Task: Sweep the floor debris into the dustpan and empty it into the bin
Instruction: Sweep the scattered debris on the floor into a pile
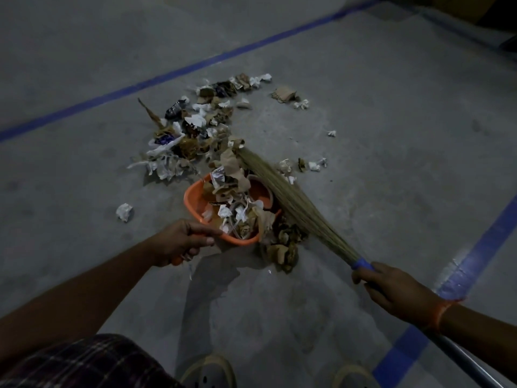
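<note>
An orange dustpan point(195, 201) rests on the grey floor at the centre, piled with crumpled paper, wrappers and dry leaves. My left hand point(183, 242) grips its handle at the near end. My right hand point(397, 289) is closed on the blue-wrapped neck of a straw broom point(291, 200), whose bristles lie along the dustpan's right side with the tip in the debris. A large heap of debris point(193, 130) lies beyond the dustpan, and a clump of brown leaves point(285, 245) sits by its near right corner. No bin is in view.
Blue painted lines point(179, 71) cross the concrete floor at the back and on the right. Stray paper bits point(124, 212) lie left of the dustpan and to the right point(317, 165). My sandalled feet point(209, 371) stand at the bottom edge.
</note>
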{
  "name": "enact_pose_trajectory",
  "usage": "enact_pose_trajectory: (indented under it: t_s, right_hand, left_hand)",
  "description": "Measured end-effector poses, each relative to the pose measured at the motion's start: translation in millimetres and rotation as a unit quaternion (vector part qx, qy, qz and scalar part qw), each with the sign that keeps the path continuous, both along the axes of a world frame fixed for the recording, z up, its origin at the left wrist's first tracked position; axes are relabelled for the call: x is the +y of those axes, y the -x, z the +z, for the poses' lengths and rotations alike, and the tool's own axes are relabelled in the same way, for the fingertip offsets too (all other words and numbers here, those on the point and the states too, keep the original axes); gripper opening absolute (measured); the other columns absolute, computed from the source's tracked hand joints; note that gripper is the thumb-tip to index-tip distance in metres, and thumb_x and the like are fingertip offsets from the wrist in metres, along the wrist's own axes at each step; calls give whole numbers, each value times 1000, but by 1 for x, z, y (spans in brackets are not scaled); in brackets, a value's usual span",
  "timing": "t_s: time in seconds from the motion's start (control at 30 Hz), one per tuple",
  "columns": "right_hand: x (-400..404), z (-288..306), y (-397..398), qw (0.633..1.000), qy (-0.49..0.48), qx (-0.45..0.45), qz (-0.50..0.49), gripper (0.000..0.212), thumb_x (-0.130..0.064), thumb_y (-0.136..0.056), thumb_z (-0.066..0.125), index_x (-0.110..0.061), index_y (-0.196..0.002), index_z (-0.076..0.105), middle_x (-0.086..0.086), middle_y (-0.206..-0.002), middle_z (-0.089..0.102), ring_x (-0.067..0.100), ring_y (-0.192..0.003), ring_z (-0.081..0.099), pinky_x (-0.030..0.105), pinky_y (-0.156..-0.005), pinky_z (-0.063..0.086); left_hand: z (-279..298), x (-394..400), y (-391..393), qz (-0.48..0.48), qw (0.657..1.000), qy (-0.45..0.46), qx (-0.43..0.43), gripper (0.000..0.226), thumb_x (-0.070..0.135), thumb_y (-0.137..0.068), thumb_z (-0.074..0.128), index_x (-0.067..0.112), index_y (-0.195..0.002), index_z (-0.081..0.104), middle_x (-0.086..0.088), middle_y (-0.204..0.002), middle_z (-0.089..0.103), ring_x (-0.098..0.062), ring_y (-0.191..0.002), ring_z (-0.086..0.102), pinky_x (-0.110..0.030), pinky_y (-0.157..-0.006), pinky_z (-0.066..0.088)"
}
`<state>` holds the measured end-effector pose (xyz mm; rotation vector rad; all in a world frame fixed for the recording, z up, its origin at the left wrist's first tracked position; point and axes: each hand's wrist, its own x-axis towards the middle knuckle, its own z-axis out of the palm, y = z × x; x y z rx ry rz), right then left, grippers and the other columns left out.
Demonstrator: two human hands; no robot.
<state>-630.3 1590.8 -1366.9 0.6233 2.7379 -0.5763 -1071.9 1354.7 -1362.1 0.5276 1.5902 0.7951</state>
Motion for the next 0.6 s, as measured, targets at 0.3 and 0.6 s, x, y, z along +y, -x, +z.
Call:
enact_pose_trajectory:
  t_s: [0.3,0.6]
  right_hand:
    - [35,9,4,996,-81,17,-31,40,-19,-80,66,-34,-113,49,-5,-87,46,10,-50,48,24,-46,44]
    - [16,162,-18,988,54,-17,-147,28,-35,-93,39,-31,-117,53,-4,-88,40,22,-70,49,29,-67,39]
  left_hand:
    - [38,61,9,2,1000,-25,19,28,4,-98,61,21,-115,74,4,-63,63,-5,-44,44,-17,-33,30]
    - [165,113,-32,-24,999,22,3,30,16,-89,70,33,-113,77,0,-68,58,-9,-48,39,-15,-42,22]
